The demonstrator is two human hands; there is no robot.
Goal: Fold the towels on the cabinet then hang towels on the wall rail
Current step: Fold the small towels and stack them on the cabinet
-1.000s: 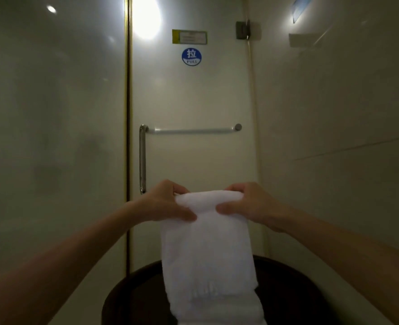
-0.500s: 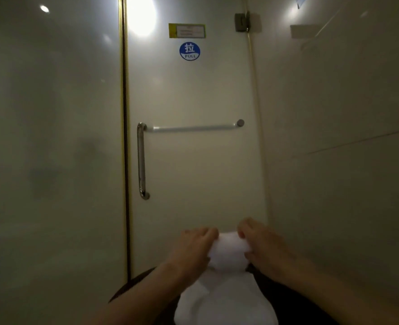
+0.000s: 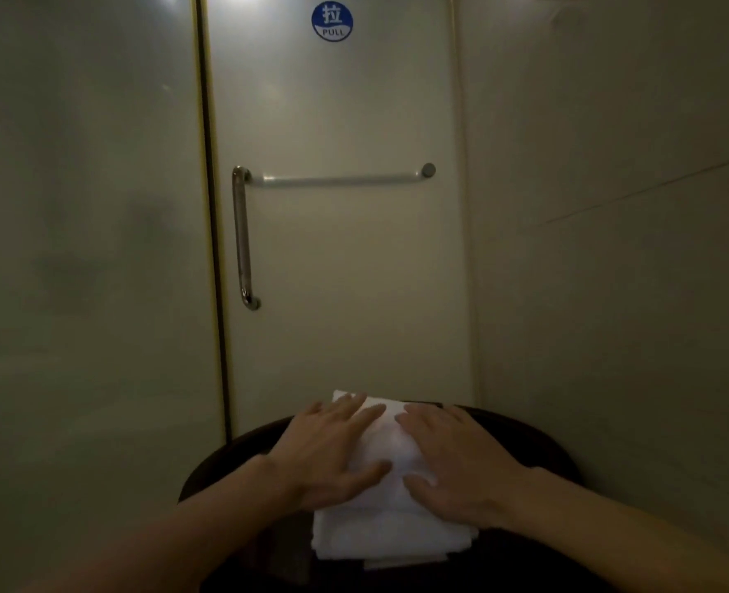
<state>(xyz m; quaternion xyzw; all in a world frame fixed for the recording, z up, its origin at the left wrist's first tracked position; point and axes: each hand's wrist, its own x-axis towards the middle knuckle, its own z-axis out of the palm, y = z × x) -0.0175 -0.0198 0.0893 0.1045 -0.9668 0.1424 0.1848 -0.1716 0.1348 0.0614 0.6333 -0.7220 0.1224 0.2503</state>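
White towel [image 3: 390, 535] is lying folded in a thick stack on the dark round cabinet top [image 3: 538, 451], about in the middle. Its near edge is showing a few layers, w/ one thin layer peeking out under the rest.

L hand [image 3: 328, 457] is lying flat on the towel's left half, fingers straight & a bit apart, pointing away from the person. R hand [image 3: 461, 464] is lying flat on the right half, fingers straight & spread a little. A strip of towel is showing between the 2 hands. The thumbs are sitting near each other but not touching.

The towel's far left corner is poking out just past the L fingertips, near the cabinet's far rim. Dark top is showing on both sides of the towel.

Behind the cabinet a pale door [image 3: 354, 293] is standing close to the far rim. A rail [image 3: 337, 180] is running across it, well above the towel, w/ the whole bar showing. A shiny upright handle [image 3: 241, 237] is going down from the rail's left end. A blue round PULL sticker [image 3: 332, 21] is sitting up top. A frosted glass panel [image 3: 84, 250] is closing in on the L & a plain wall [image 3: 611, 271] on the R.
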